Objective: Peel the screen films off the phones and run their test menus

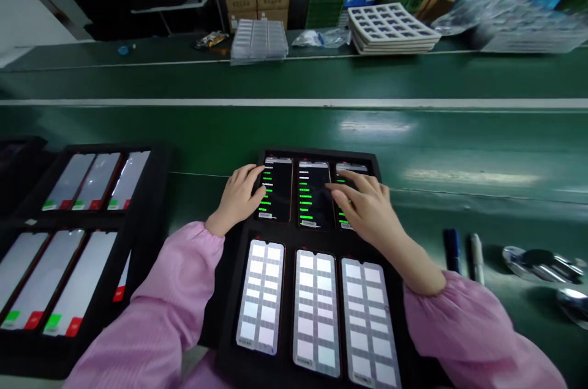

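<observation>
A black tray [287, 236] holds phones in two rows. Its top row has a left phone [279, 193], a middle phone [316, 196] and a right phone, all with dark screens and green text lines. Below them, phones [316, 309] show white and grey blocks. My left hand [239, 196] is at the left edge of the top left phone, fingers apart, holding nothing. My right hand [367, 205] hovers over the top right phone, partly covering it, its fingers spread and fingertips near the middle phone's right edge.
On the left, another black tray [156, 174] holds phones with pale screens. Two pens [476, 257] and shiny metal objects [544, 263] lie at the right. Stacked white trays [392, 27], clear plastic trays [260, 40] and bags line the far shelf; a person's hand shows at top right.
</observation>
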### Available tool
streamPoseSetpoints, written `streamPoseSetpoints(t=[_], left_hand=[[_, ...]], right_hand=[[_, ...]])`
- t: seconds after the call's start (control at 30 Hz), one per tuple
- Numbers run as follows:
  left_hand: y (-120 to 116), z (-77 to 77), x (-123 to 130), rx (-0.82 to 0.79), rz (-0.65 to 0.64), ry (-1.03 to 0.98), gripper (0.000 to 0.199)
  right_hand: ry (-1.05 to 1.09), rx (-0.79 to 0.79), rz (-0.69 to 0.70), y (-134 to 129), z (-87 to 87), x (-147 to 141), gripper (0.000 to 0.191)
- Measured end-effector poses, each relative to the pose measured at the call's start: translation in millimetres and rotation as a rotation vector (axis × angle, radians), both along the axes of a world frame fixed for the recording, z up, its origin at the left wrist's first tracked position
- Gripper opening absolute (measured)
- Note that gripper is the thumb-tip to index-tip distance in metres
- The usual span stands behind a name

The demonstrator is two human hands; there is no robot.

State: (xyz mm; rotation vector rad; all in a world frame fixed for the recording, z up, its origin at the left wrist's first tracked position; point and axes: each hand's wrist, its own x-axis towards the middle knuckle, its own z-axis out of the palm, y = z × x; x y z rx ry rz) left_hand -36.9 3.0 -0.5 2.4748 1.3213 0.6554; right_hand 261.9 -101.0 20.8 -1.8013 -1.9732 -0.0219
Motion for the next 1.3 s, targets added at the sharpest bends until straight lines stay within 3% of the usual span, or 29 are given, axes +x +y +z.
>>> streamPoseSetpoints(t=[0.2, 0.5, 0.77, 0.87, 0.97, 1.13, 1.2, 1.3], left_hand=[[-9.7, -2.8, -5.1, 0.055, 0.005, 0.02, 0.046], [-19.6, 1.4, -8.2, 0.07, -0.09, 0.006, 0.036], [-19.5, -7.8, -11.6, 0.075, -0.067, -0.139, 0.042], [-16.3, -16.1, -13.4, 0.086, -0.064, -0.21, 0.041], [-14.1, -20.9, -13.1, 0.078, -0.07, -0.262, 0.04], [-11.9, -23.8, -12.1, 0.041, -0.079, -0.338, 0.039], [-10.7, -24.9, -12.8, 0.036, -0.081, -0.353, 0.039], [-9.2, -25.8, -13.9, 0.045, -0.085, -0.358, 0.039]], right_hand=[[0.062, -0.012, 0.076, 33.0, 0.2, -18.5, 0.051], [0.106, -0.098, 0.162, 0.3, 0.7, -8.8, 0.059], [0.132, -0.096, 0.138, -3.8, 3.8, -8.2, 0.054], [0.183, -0.01, 0.027, -27.3, 12.5, 2.7, 0.049], [0.279, 0.075, -0.062, -75.9, 17.1, 15.1, 0.04], [0.152, -0.01, 0.062, -153.8, 5.0, 9.5, 0.036], [0.04, -0.06, 0.062, -164.4, -4.4, -0.2, 0.037], [-0.06, -0.123, 0.025, -160.4, -14.6, -11.9, 0.04]])
